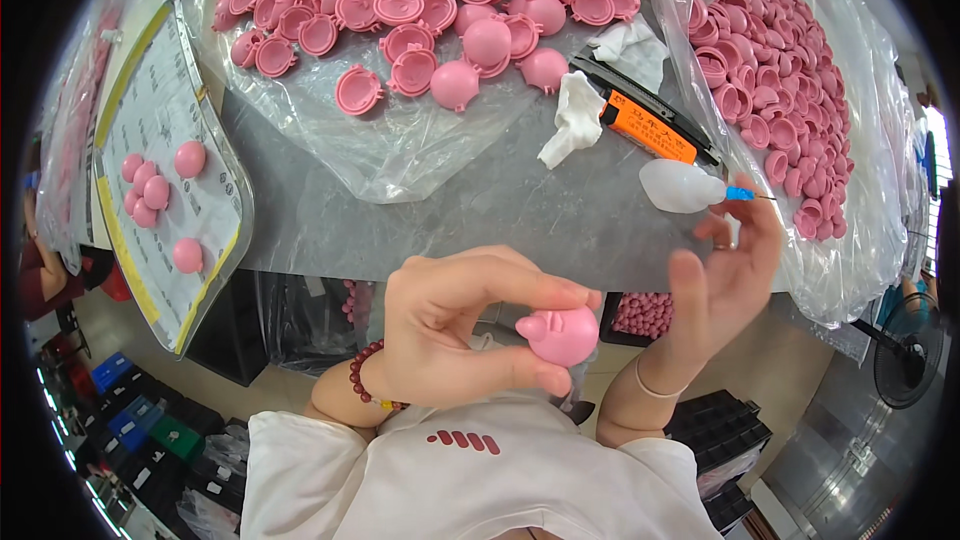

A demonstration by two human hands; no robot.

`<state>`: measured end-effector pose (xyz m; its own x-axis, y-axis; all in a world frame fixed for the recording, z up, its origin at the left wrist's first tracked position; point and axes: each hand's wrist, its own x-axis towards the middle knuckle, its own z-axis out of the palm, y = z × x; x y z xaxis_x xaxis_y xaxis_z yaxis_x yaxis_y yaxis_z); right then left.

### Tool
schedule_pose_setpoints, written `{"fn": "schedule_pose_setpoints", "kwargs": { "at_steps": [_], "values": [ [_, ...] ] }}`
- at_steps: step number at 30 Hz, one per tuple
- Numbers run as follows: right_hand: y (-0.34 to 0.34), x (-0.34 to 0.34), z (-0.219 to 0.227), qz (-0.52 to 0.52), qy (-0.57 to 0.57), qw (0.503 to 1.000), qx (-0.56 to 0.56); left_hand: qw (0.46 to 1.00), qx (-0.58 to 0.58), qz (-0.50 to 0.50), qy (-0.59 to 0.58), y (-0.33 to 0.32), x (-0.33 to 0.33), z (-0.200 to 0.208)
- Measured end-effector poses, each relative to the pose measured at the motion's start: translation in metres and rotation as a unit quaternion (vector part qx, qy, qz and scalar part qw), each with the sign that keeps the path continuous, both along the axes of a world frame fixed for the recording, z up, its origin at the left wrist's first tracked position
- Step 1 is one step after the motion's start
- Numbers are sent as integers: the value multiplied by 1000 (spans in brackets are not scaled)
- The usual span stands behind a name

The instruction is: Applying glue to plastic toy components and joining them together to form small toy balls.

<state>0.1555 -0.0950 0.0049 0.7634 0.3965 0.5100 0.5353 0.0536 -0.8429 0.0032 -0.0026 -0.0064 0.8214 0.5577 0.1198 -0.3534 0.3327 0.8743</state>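
Between the thumb and fingers of my left hand [450,325] is a round pink plastic ball [565,336] with a small knob on its left side. The pinch is closed on it, in front of my chest. To the right, my right hand [728,275] is raised at the table's front edge. Its upper fingers close about the neck of a white squeeze bottle [680,186] with a blue needle tip [740,194], while its thumb stands apart. The bottle lies level, its needle toward the right.
Pink half shells [400,8] are heaped on clear plastic at the back; another heap [785,90] fills a bag at right. An orange-and-black box cutter [650,128] lies beside crumpled white tissue [575,120]. Several pink balls [146,190] rest on the left tray [215,250].
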Motion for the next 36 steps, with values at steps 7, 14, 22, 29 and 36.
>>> {"fn": "schedule_pose_setpoints", "kwargs": {
  "at_steps": [7, 14, 22, 29, 36],
  "values": [
    [-4, 6, -11, 56, -7, 982, -179, 964, -258, -58, -36, -2, 2, -2],
    [-7, 7, -8, 97, 162, 982, 5, 936, -318, -152, 12, 2, 2, 3],
    [-10, 1, -8, 106, 174, 978, -42, 978, -192, -73, -25, 12, -13, 4],
    [-16, 4, -8, 117, 167, 978, -37, 584, 465, 520, 416, 109, -93, 23],
    [-11, 1, -8, 109, 157, 980, -60, 568, 530, 454, 436, 91, -59, 25]
  ]
}}
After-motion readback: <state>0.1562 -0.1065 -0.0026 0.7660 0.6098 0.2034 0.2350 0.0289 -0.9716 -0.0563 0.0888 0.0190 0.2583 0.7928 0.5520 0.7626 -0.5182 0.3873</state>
